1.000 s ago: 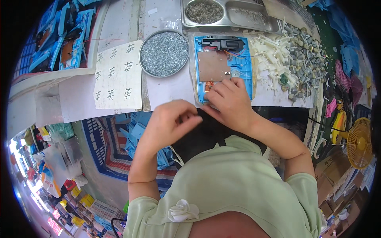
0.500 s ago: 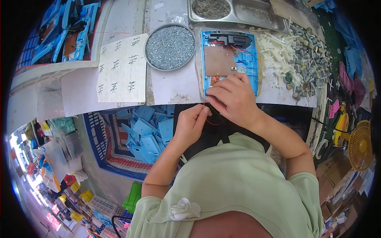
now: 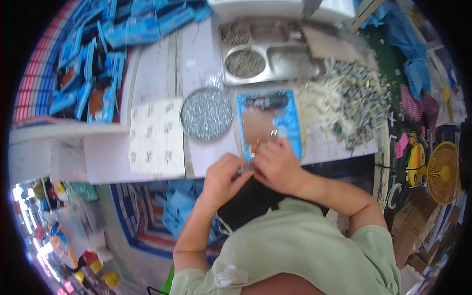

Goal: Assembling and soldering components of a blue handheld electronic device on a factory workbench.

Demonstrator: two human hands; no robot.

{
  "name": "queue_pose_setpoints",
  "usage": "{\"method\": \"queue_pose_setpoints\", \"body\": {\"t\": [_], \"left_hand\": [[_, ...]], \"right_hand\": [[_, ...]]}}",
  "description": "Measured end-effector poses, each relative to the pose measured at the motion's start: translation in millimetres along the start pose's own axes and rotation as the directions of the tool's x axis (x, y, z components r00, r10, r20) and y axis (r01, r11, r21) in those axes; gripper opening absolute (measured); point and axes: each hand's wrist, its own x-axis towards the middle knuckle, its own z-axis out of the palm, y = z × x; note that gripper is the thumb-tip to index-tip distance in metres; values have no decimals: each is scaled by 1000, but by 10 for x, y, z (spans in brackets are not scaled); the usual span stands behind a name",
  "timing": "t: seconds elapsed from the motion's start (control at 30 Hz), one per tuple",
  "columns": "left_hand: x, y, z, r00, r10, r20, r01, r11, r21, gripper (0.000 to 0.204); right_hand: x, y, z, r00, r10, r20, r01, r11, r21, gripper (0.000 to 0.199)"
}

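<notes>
A blue plastic casing [image 3: 293,120] lies on the table in front of me, with a flat brown board [image 3: 256,126] and a black part [image 3: 269,102] in it. My right hand [image 3: 278,168] is at the casing's near end, fingers bent and closed together around its lower edge. Just left of it, my left hand [image 3: 220,179] is closed with thumb and fingers pinched by the near corner. Motion blur hides what either hand has between its fingertips. No wire can be made out there.
Left of the casing are a round metal pan [image 3: 206,140] of small metal pieces and a marked paper sheet [image 3: 142,147]. Behind stands a compartmented steel tray [image 3: 268,66]. White plastic parts [image 3: 317,105] and grey parts [image 3: 361,101] are heaped at right. Blue casings [image 3: 142,30] fill a bin at far left.
The view has tilted up, so the table sits lower and more shows behind it. Earlier my left hand pinched a thin red wire; now it is nearer the table edge and the wire is indistinct.
</notes>
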Motion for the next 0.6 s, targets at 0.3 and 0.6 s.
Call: {"method": "queue_pose_setpoints", "body": {"t": [0.3, 0.6], "left_hand": [[211, -217, -119, 956, 220, 192, -216, 975, -43, 17], [384, -115, 35, 949, 186, 254, -161, 980, -118, 16]], "right_hand": [[645, 1170, -1379, 915, 391, -98, -364, 906, 214, 17], [3416, 3569, -2049, 729, -474, -494, 85, 779, -621, 22]]}}
